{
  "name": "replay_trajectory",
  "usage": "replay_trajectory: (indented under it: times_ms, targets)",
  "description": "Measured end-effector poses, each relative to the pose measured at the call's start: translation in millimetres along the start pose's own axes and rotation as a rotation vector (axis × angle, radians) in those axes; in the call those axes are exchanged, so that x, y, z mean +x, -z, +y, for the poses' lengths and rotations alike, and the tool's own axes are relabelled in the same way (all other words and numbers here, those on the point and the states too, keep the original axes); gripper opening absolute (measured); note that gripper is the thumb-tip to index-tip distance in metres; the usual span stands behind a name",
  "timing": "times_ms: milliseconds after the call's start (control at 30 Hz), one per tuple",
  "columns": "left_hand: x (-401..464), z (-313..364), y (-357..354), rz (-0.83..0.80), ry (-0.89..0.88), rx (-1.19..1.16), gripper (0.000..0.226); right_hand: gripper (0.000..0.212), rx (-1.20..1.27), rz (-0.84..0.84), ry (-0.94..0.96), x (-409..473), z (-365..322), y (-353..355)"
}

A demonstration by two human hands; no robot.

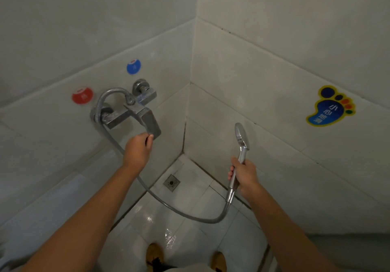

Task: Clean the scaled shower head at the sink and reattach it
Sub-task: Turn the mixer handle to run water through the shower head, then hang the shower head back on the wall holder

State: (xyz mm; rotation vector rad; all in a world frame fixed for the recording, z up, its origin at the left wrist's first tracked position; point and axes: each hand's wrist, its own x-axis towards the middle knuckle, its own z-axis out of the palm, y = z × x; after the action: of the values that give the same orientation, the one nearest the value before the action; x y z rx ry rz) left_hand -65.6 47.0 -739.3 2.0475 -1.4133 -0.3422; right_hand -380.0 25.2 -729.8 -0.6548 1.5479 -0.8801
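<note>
A chrome shower head (241, 136) points up at the right, and my right hand (244, 175) grips its handle. Its grey metal hose (185, 214) hangs in a loop down from the handle and rises to the wall-mounted mixer tap (128, 111) at the left. My left hand (138, 150) reaches up to the tap's flat lever (150, 122), with thumb and fingers pinched on the lever's lower edge. No water is visible coming from the head.
The tiled walls meet in a corner (187, 124). A red sticker (82, 95) and a blue sticker (133, 66) mark the tap's sides. A foot-shaped sticker (330, 107) is on the right wall. A floor drain (171, 182) lies below, and my shoes (155, 254) stand on wet tiles.
</note>
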Motion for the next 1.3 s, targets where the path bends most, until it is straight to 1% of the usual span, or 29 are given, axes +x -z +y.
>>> replay_trajectory:
  times_ms: [100,167,233,333,367,467,500,567,633,700,767,933,1033,1100,1167,1233,1300]
  targets:
    - [5.3,-8.9,-0.2,0.022,-0.008,0.106,0.032,0.02,0.0,-0.003,-0.005,-1.3,-1.9,3.5]
    - [5.6,-12.3,-2.3,0.045,-0.051,0.163,0.033,0.02,0.003,-0.004,-0.009,-2.0,-4.5,6.6]
    - [3.6,-13.1,-6.3,0.057,-0.046,0.158,0.031,0.02,0.0,0.0,-0.003,-1.7,-5.8,10.2]
    - [-1.9,-10.5,-12.5,0.045,0.072,0.031,0.021,0.016,-0.031,0.013,0.017,0.0,-2.5,14.8]
    - [-6.4,-10.3,-14.3,0.024,0.14,-0.034,0.017,0.015,-0.05,0.024,0.029,1.4,-0.3,15.7]
    - [-36.8,-3.8,-20.9,-0.036,0.384,-0.219,0.017,0.017,-0.119,0.065,0.078,5.6,6.0,14.3]
    - [-49.2,-1.9,-24.9,-0.052,0.425,-0.269,0.014,0.019,-0.14,0.073,0.092,6.5,7.3,12.5]
    - [-72.3,5.5,-33.8,-0.133,0.444,-0.408,0.025,0.021,-0.151,0.069,0.105,7.2,8.7,7.0]
    - [-91.2,21.0,-40.8,-0.226,0.448,-0.557,0.031,0.016,-0.139,0.045,0.118,5.8,7.0,2.0]
    - [-103.7,40.3,-44.0,-0.279,0.447,-0.665,0.028,0.011,-0.116,-0.017,0.139,1.8,4.2,-2.6]
    - [-111.2,60.5,-44.9,-0.33,0.435,-0.723,0.02,0.013,-0.132,-0.107,0.176,-4.7,2.1,-5.6]
    - [-119.5,101.1,-50.4,-0.461,0.427,-0.696,0.019,0.018,-0.204,-0.324,0.222,-14.6,-1.7,-17.8]
    - [-130.2,121.7,-63.9,-0.501,0.479,-0.775,0.011,0.02,-0.216,-0.482,0.217,-20.9,-9.9,-26.5]
    - [-141.1,135.0,-73.3,-0.453,0.506,-0.875,0.008,0.019,-0.261,-0.575,0.235,-25.5,-16.3,-28.3]
    - [-149.1,144.4,-77.8,-0.335,0.491,-0.962,0.01,0.017,-0.278,-0.673,0.25,-29.2,-22.9,-28.9]
    - [-153.2,153.7,-75.4,-0.208,0.452,-0.982,0.016,0.013,-0.285,-0.779,0.27,-32.2,-31.3,-26.7]
    - [-155.3,164.4,-70.7,-0.097,0.391,-0.921,0.023,0.01,-0.342,-0.886,0.331,-34.5,-42.0,-22.1]
